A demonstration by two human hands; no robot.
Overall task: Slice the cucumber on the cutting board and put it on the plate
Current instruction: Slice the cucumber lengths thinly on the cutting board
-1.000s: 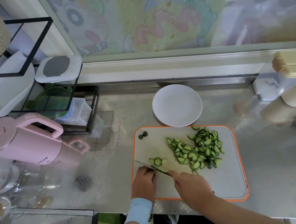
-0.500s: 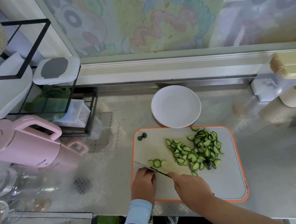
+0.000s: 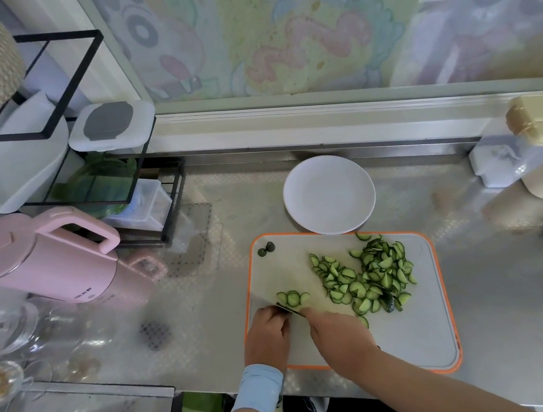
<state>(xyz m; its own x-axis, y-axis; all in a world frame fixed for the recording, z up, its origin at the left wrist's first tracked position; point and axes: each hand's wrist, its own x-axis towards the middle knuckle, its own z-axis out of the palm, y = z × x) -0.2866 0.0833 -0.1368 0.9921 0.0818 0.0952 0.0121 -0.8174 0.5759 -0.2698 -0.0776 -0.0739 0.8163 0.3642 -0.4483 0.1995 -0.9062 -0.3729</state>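
Two hands work at the near left corner of the board (image 3: 417, 325). Your left hand (image 3: 269, 334), with a pale blue wristband (image 3: 259, 385) on it, sits knuckles-up with its fingers curled down toward the board. What lies under them is hidden, so I cannot tell whether they hold any cucumber. Your right hand (image 3: 340, 331) is closed round the handle of the knife (image 3: 289, 310). Its dark blade runs out up and to the left between your hands, right against the left knuckles.

Just beyond the blade lie three slices (image 3: 292, 298) in an overlapping row. The pile (image 3: 365, 276) of cut cucumber pieces spreads over the middle and far right of the board, apart from that row. Two dark ends (image 3: 266, 248) lie at the board's far left corner. All the cucumber you can see is on the board.

The white plate (image 3: 327, 177) stands on the counter (image 3: 514, 277) just behind the board, its near rim at the board's far edge. A pink kettle (image 3: 46, 263) and a black rack (image 3: 73, 76) stand well off to the left.
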